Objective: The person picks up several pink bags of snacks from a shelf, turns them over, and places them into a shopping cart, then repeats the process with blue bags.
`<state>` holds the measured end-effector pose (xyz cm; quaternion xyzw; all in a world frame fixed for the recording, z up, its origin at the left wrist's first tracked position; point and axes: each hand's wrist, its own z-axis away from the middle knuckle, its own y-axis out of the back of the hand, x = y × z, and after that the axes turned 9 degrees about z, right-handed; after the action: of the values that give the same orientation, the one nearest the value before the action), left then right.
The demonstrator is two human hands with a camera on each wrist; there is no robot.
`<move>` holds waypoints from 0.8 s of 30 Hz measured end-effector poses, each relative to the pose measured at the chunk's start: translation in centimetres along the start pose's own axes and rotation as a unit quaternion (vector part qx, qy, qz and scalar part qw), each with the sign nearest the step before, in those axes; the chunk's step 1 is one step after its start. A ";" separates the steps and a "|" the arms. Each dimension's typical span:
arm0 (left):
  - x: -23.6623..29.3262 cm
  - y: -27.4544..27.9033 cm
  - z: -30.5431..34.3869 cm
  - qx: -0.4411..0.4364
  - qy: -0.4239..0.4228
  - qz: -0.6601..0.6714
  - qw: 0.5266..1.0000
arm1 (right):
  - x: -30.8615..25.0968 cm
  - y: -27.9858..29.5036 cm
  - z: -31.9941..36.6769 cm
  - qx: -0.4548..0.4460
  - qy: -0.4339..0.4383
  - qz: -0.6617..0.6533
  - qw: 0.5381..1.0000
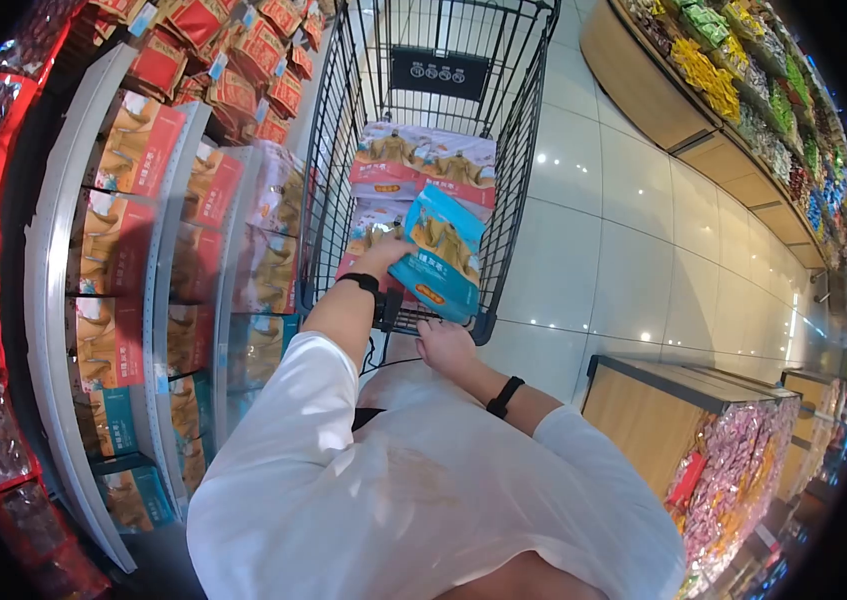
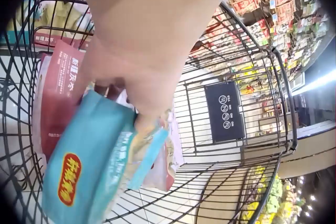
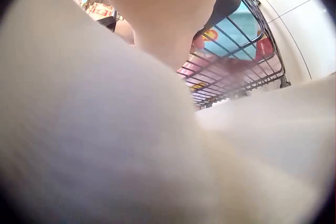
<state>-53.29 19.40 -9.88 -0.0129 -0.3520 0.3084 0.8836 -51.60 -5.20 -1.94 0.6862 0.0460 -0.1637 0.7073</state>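
A: Left hand (image 1: 383,255)?
B: Fingers (image 2: 148,112) clamped on the top of a blue bag (image 1: 440,252), held in the cart (image 1: 328,150) at its 6 o'clock end, above pink packets (image 1: 423,160).
A: Right hand (image 1: 443,345)?
B: At the cart's 6 o'clock edge. Its fingers are hidden, so I cannot tell the grip. Snack shelf (image 1: 158,230) at 9 o'clock.

A shop: snack-packed shelves (image 1: 133,250), trolley (image 1: 343,150), tiled aisle (image 1: 623,230).
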 end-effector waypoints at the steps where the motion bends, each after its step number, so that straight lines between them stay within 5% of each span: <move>1: -0.4 1.0 -1.3 0.101 -0.023 -0.129 0.986 | -0.3 -0.1 0.3 -0.004 0.001 0.001 1.000; 2: -1.1 1.6 -2.4 0.200 -0.045 -0.254 0.945 | -0.4 -0.1 0.3 -0.016 0.006 0.012 1.000; 6: 0.6 -0.2 3.7 0.129 0.044 -0.310 0.941 | -1.3 0.7 0.8 -0.034 0.001 0.019 0.999; 8: -0.4 -1.2 7.4 0.085 -0.047 -0.238 0.966 | -1.2 -0.1 0.8 -0.001 0.020 0.026 0.999; 10: -1.8 -2.9 12.8 0.141 -0.116 -0.260 0.948 | -1.3 -0.3 0.9 0.031 0.042 0.025 0.998; 12: -5.1 -3.4 16.6 0.214 -0.326 -0.104 0.915 | -1.7 0.5 1.0 -0.022 -0.001 0.002 1.000; 13: -7.1 -3.4 18.6 0.191 -0.356 -0.054 0.913 | -1.7 0.5 1.3 -0.052 -0.017 -0.006 0.998; 16: -12.6 -4.4 27.1 0.230 -0.278 -0.019 0.932 | -2.8 1.3 1.9 -0.090 -0.034 -0.012 0.995; 17: -16.0 -3.6 28.3 0.245 -0.330 0.000 0.912 | -2.8 0.0 1.9 -0.055 -0.032 -0.013 0.998; 24: -26.0 -3.6 40.3 0.383 -0.307 0.181 0.852 | -4.7 -1.5 2.4 -0.056 0.034 0.076 0.995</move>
<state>-91.38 -5.81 5.31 0.3587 -0.4511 0.5613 0.5940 -56.88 -6.74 -1.86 0.6519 0.0274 -0.0832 0.7532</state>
